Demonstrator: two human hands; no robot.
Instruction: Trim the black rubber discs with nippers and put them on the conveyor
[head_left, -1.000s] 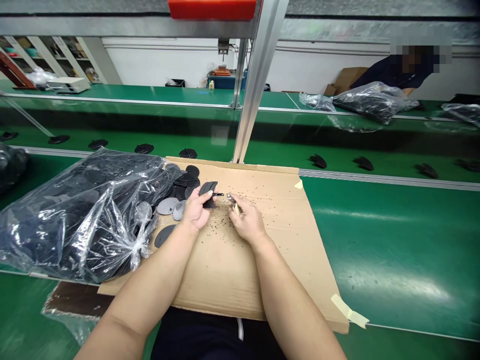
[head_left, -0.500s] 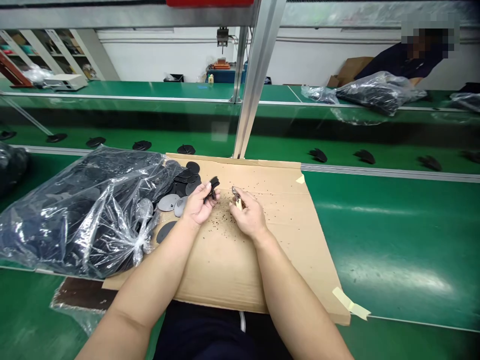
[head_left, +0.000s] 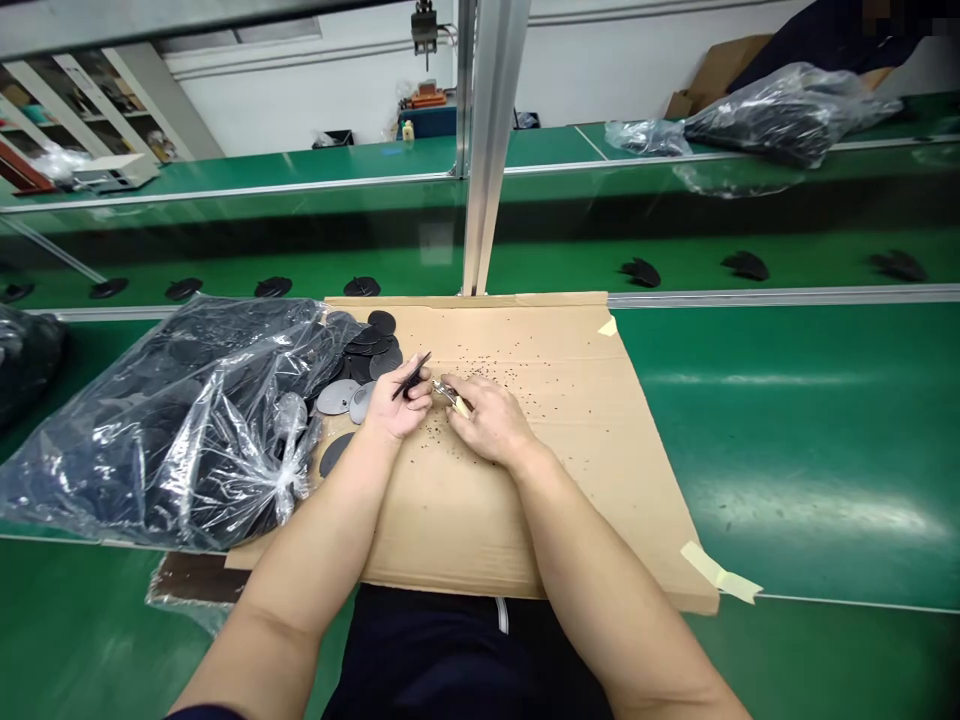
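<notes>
My left hand (head_left: 401, 402) pinches a thin black plastic disc (head_left: 412, 377), turned nearly edge-on. In my right hand (head_left: 491, 420) is a pair of small cutting pliers (head_left: 453, 397) with pale yellow handles, its metal jaws pointing left at the disc's edge. Whether the jaws touch the disc I cannot tell. Both hands are above a cardboard sheet (head_left: 465, 540) strewn with tiny black bits (head_left: 517, 375). Left of my left hand lie loose black discs (head_left: 382, 345) and grey-looking discs (head_left: 337, 397), some overlapping.
A clear plastic bag (head_left: 187, 430) full of black discs covers the left side. Behind stands a metal post (head_left: 491, 150). Black parts (head_left: 274, 287) sit in a row on the green belt (head_left: 555, 270). Across it, a person (head_left: 817, 45) is beside another bag (head_left: 795, 115). Tape (head_left: 720, 572) holds the cardboard's corner.
My right hand has brought the pliers leftward, closer to the disc. The disc in my left hand has tilted to a thinner edge-on view. The camera view has shifted slightly.
</notes>
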